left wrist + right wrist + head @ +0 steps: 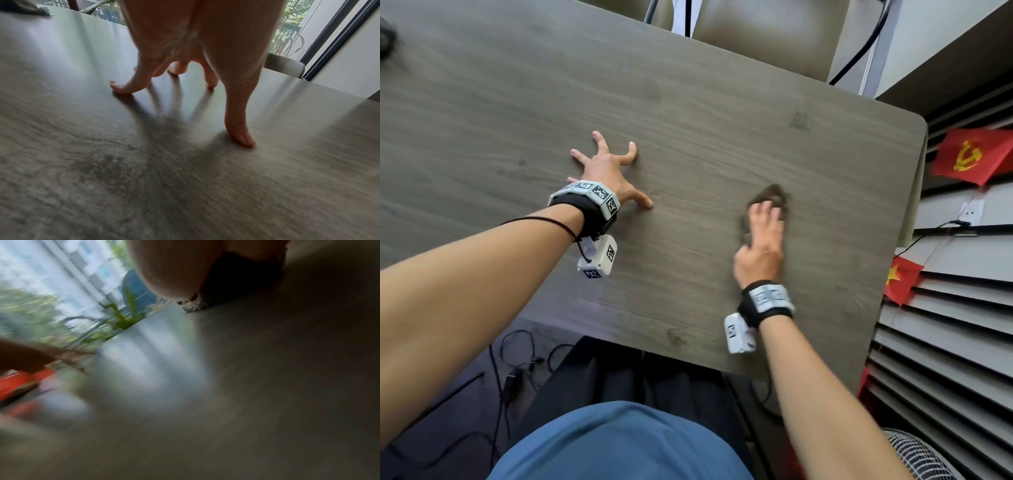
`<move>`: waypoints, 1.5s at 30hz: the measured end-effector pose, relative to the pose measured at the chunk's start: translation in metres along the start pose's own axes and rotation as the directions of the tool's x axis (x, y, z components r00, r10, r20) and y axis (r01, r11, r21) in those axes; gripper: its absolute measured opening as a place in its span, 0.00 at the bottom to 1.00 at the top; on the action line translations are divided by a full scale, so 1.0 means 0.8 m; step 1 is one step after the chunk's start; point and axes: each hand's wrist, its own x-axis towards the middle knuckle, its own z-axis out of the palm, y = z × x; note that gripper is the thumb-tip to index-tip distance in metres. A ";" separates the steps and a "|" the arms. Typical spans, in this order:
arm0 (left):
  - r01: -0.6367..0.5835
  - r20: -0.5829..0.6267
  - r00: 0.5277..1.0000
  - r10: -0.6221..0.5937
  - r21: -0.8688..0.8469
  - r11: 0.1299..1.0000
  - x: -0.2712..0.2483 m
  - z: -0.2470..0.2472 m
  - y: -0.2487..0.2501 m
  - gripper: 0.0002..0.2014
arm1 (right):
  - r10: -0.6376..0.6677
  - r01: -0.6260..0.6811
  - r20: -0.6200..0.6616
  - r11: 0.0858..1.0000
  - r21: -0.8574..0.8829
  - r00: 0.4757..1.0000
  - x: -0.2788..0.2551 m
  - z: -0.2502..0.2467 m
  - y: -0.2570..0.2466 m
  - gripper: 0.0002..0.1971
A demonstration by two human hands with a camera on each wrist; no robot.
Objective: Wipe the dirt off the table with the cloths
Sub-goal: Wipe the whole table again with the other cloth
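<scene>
**Cloth (770, 200) on the table's (688, 102) right side, wiping unfinished**

Head view: the right hand (760, 243) presses the bunched cloth down, fingers curled over it. The cloth's point and long axis aim at the far edge. The left hand (609, 171) braces, fingers splayed.
Left wrist view: specks (115, 56) lie beyond the fingertips, so more wiping seems needed.
Right wrist view: blurred, with the cloth's edge under the palm.

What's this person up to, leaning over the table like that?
A person is wiping the wood-grain table by hand. Their right hand grips a bunched grey cloth and presses it onto the surface near the table's right side; the blur suggests it is mid-stroke. The left hand holds nothing: its spread fingers rest on the tabletop like a brace. A few dark specks lie beyond that hand, not yet wiped.
</scene>
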 end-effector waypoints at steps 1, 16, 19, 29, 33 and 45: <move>0.000 0.000 1.000 0.000 -0.004 1.000 0.000 0.000 0.000 0.61 | -0.086 0.085 0.075 0.996 0.023 0.993 -0.013 0.018 -0.026 0.43; 0.012 0.030 0.999 -0.011 -0.022 1.000 -0.006 -0.004 0.003 0.59 | -0.104 0.079 0.163 0.985 0.155 0.981 -0.010 -0.048 0.008 0.40; 0.004 0.039 0.999 -0.003 -0.028 1.000 -0.005 -0.005 0.005 0.59 | 0.206 -0.203 -0.020 0.974 0.100 0.978 0.046 -0.083 0.073 0.37; 0.003 -0.002 1.000 -0.003 -0.011 1.000 0.001 0.002 0.001 0.54 | -0.309 0.290 0.208 0.950 0.118 0.928 -0.006 0.074 -0.139 0.40; 0.005 0.001 1.000 -0.005 -0.002 1.000 0.002 0.001 0.001 0.55 | -0.483 0.446 0.392 0.875 0.189 0.783 -0.054 0.076 -0.138 0.32; -0.007 0.013 1.000 0.007 -0.019 1.000 0.003 0.006 0.001 0.59 | 0.258 -0.260 -0.186 0.966 0.019 0.948 0.102 -0.025 0.019 0.41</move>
